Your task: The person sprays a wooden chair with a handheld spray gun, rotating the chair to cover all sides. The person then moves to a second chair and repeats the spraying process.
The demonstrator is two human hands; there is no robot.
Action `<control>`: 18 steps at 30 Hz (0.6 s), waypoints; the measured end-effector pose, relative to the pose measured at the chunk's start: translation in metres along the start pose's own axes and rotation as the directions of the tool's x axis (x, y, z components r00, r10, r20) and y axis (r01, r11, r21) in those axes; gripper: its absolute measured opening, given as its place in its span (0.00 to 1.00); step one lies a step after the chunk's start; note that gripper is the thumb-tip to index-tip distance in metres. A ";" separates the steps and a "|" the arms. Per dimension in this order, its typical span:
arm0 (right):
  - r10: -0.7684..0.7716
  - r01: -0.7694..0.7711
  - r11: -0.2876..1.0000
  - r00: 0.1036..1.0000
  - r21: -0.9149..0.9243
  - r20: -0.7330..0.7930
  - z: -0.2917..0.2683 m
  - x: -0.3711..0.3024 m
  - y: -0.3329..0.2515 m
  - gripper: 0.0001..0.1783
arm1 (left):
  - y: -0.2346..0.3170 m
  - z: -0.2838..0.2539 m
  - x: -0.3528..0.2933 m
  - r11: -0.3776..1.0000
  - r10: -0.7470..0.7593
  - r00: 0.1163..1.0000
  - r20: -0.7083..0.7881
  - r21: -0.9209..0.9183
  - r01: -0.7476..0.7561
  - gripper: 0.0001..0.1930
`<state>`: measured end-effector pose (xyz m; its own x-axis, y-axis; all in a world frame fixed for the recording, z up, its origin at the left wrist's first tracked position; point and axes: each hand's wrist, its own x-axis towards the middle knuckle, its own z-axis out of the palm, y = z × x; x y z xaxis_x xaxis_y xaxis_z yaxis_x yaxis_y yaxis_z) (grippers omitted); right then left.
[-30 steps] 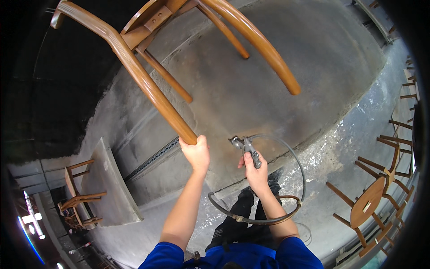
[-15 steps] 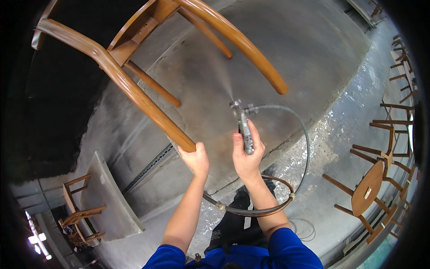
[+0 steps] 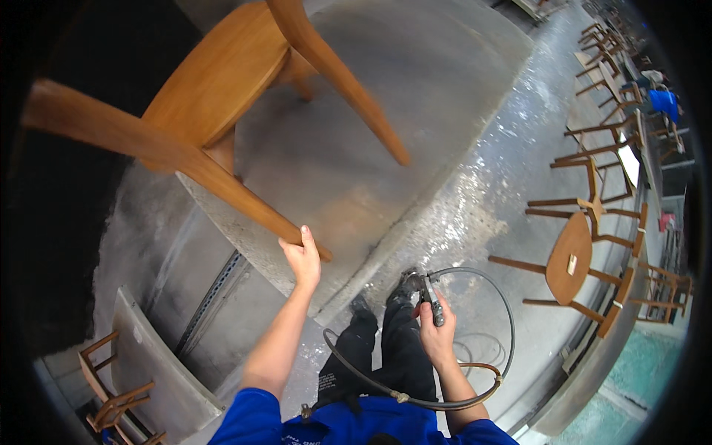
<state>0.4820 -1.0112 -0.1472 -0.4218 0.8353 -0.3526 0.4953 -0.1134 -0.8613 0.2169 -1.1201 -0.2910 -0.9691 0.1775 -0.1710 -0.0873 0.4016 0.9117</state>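
Note:
A brown wooden chair (image 3: 222, 70) is held up tilted at the upper left, its seat surface facing me. My left hand (image 3: 302, 261) is wrapped round one of its legs (image 3: 256, 206) close to the end, thumb on top and the other fingers mostly hidden behind. Lower right, in front of my thigh, my right hand (image 3: 437, 332) grips a metal spray gun (image 3: 432, 299). No mist shows at its nozzle. A dark hose (image 3: 510, 315) loops from the gun round past my right forearm.
A grey slab (image 3: 437, 111) lies beyond my feet. Several wooden chairs, one with an oval panel (image 3: 569, 258), line the right side. Another chair (image 3: 111, 389) stands beside a grey board (image 3: 159, 363) at lower left. A slotted metal strip (image 3: 208, 302) runs across the floor.
The chair has turned so its seat surface now shows, and it looms closer. My right hand has drawn the spray gun down and right, away from the chair. The spray mist is gone.

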 end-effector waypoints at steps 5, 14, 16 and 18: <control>-0.011 0.016 0.992 0.999 -0.125 0.038 -0.060 -0.055 0.005 0.22 | -0.027 0.053 0.002 0.996 0.041 0.999 0.008 0.075 -0.041 0.33; 0.258 -0.276 0.945 0.959 0.174 0.116 -0.132 -0.116 0.039 0.28 | -0.102 0.041 -0.009 0.715 -0.327 0.831 0.450 0.693 -0.094 0.26; 0.291 -0.325 0.893 0.944 0.311 0.154 -0.144 -0.127 0.033 0.32 | -0.130 -0.004 -0.070 0.702 -0.332 0.737 0.589 0.676 -0.225 0.23; 0.196 -0.257 0.868 0.964 0.424 0.181 -0.158 -0.141 0.019 0.42 | -0.141 -0.045 -0.139 0.610 -0.534 0.468 0.704 0.704 -0.364 0.30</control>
<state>0.6709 -1.0459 -0.0565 -0.4465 0.6854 -0.5752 0.2163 -0.5410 -0.8127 0.3535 -1.2421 -0.3788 -0.2446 0.5015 -0.8298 0.4619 0.8127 0.3551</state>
